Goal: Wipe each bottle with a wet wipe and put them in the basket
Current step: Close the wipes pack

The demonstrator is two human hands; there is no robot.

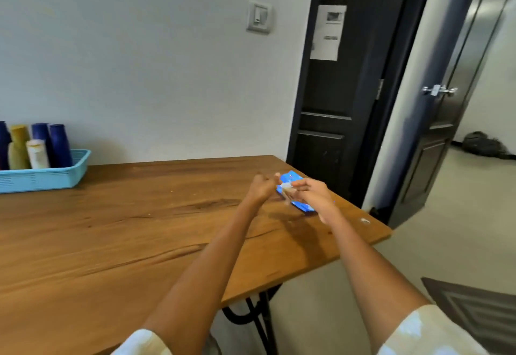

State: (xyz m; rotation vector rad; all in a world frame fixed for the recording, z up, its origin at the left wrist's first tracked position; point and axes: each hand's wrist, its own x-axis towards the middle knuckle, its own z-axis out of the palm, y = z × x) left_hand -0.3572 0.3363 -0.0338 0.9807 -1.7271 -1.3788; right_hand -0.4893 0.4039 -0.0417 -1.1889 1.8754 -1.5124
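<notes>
Both arms extended forward, bare to rolled pale sleeves near the elbows. Left hand (261,185): loosely curled, thumb and forefinger tips brought together, pointing right. Right hand (314,194): palm turned inward, fingers bent toward the left hand. Fingertips nearly meeting; grip blurred.

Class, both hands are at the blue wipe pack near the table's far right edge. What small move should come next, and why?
Probably draw the wipe clear of the blue pack: the left hand and right hand meet over it, pinching something pale, though blur hides the grip.
</notes>
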